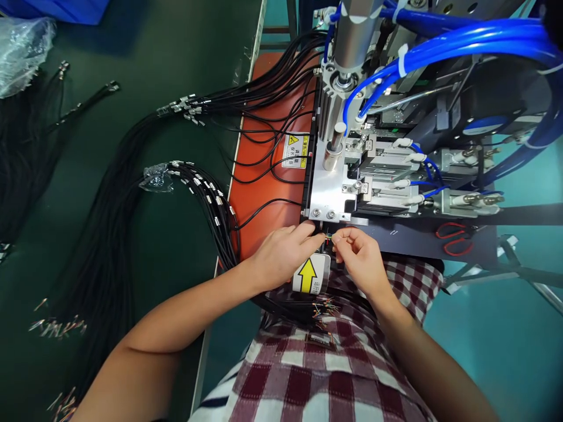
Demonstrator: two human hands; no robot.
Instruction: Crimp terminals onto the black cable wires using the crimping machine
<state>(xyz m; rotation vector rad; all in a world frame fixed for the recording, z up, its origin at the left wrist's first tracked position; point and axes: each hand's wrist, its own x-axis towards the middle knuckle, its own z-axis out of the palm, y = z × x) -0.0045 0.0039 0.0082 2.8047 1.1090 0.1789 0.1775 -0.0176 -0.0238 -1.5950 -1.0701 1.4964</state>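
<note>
At the front edge of the machine (pixel 331 176), my two hands meet over the thin coloured wires (pixel 328 238) of a cable end. My left hand (pixel 285 255) is closed, its thumb and index finger pressed at the left side of these wires. From the right, my right hand (pixel 361 258) pinches at the same wires with thumb and fingertips. The fingers hide most of the cable. Just below lies a white label with a yellow arrow (pixel 308 275). A bundle of black cables (pixel 285 310) with bared coloured wire ends rests across my lap.
Black cables (pixel 215 205) with metal sleeves curve over the orange board (pixel 264 199). More long cables (pixel 109 205) lie on the dark green table (pixel 193 47), beside a clear plastic bag (pixel 26 53). Red-handled scissors (pixel 455 239) lie right of my hands. Blue air hoses (pixel 466 44) arch above the machine.
</note>
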